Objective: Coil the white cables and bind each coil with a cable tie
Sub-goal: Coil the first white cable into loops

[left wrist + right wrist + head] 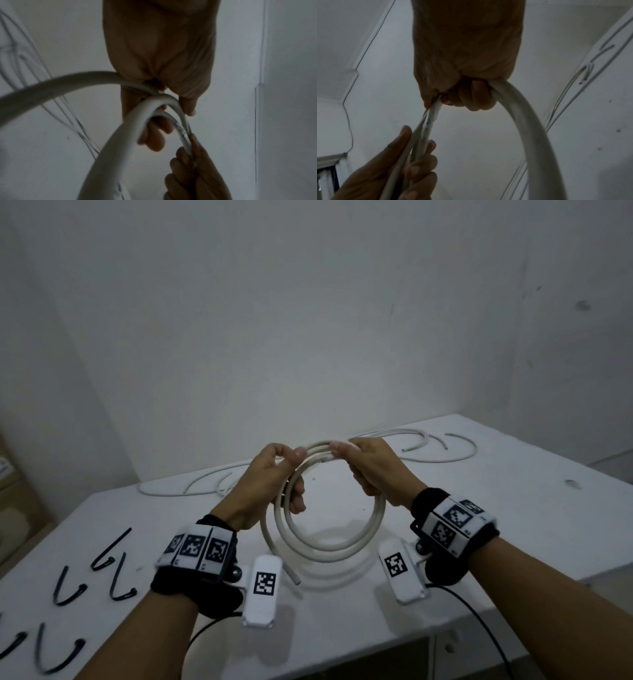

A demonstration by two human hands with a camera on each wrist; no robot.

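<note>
White cable [322,546] wound into a round coil of about 2 or 3 turns, held upright above the middle of the table [513,508], gripped at its top by both hands, 1 cut end [295,579] hanging free at the lower left. More white cables [442,451] lying loose and uncoiled along the far edge, some near the far right corner, others [191,487] toward the far left corner. Black cable ties [113,563], bent into hooks, scattered apart by the near left edge.
</note>
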